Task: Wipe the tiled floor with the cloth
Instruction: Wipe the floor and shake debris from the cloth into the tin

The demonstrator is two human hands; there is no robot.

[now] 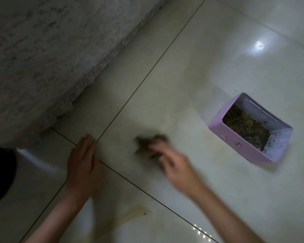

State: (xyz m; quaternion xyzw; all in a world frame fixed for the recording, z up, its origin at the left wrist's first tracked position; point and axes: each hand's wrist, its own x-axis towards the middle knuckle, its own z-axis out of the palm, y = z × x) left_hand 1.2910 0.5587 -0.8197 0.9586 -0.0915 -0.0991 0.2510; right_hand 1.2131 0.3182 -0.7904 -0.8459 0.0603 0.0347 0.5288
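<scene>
Left hand (82,160) flat on pale glossy tiled floor (182,76), palm down, fingers straight and together, right at crossing of two dark grout lines (146,76). Right hand (170,163) motion-blurred, fingers curled onto small dark brown crumpled cloth (147,142); finer grip detail too smeared to read. Cloth low at the tile just right of the grout crossing, between left hand and lilac rectangular plastic dustpan (232,141); actual floor contact lost in blur. Dustpan apart from cloth, lying on floor, open side up, brownish debris (244,127) piled inside. Pale patterned fabric with lace edge (42,58) hanging to floor at upper left. Dark garment (0,172) at left edge. Bright light reflection (258,45) on tile, upper right.
</scene>
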